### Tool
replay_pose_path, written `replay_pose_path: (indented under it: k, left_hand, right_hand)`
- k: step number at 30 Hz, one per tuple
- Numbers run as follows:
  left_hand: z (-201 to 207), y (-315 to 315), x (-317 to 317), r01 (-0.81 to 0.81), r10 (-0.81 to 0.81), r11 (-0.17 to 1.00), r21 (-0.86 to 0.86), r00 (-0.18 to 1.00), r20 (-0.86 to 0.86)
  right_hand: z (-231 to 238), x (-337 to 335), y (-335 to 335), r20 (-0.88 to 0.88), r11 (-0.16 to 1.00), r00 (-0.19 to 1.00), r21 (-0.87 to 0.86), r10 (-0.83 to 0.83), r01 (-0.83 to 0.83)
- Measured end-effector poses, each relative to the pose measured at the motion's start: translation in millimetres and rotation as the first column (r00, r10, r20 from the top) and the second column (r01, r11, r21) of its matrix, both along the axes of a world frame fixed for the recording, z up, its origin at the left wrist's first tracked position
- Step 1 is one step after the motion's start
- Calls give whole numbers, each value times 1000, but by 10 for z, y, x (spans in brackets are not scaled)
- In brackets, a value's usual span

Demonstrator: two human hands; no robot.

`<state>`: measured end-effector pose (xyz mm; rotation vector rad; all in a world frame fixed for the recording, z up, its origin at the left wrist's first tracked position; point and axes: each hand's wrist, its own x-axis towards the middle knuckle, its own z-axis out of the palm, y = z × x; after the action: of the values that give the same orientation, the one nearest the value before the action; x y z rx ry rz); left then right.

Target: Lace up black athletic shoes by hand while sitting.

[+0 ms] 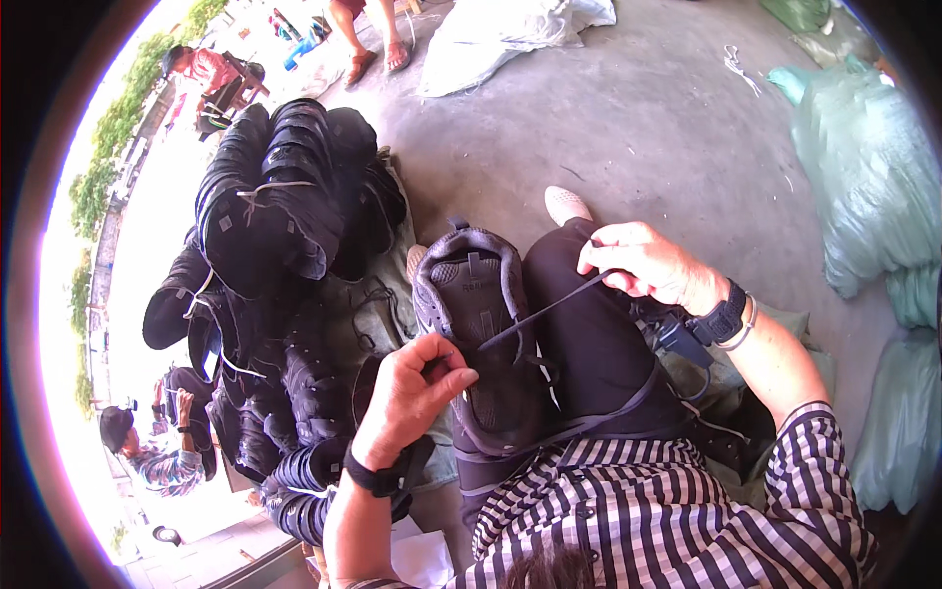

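A dark grey and black sneaker (481, 294) rests on my lap, its opening facing up and away from me. My right hand (653, 263) pinches a dark shoelace (549, 310), which runs taut and slanting from the front of the sneaker up to my fingers. Beside the sneaker's left edge, my left hand (412, 393) is closed, with thumb and forefinger pressed together. What those fingers grip, if anything, is too small to make out. A black wrist strap (724, 312) sits on my right wrist, and a dark band circles the left.
Left of my legs stands a tall pile of stacked black shoe pieces (265, 226), some tied with pale cord. Pale green plastic sacks (863, 177) line the right side. A white sack (515, 44) lies on the concrete floor ahead. Other people sit at the far left.
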<state>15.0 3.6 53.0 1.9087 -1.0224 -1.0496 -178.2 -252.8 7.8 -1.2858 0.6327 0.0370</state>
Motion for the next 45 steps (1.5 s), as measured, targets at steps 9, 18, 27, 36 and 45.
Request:
replay_pose_path:
  k: [9,18,27,36,45]
  left_hand:
    - [-486,150,-296,-420,368,852,-313,905,-213]
    - [-652,297,-276,-484,440,846,-225,871,-218]
    - [-652,344,-161,-370,447,853,-368,882,150]
    - [-330,258,38,-661,379,714,-230,642,-667]
    - [-202,457,688,-804,399,477,-354,557,-729]
  right_hand:
    - [-53,3,-108,95,996,994,81,-55,47]
    - [72,19,180,380,768,890,-481,-252,423]
    - [-58,-46,1093,16,351,824,-910,566,-223]
    - [348,81,820,122,421,861,-900,494,-114]
    - [198,295,890,284,430,830,-901,480,59]
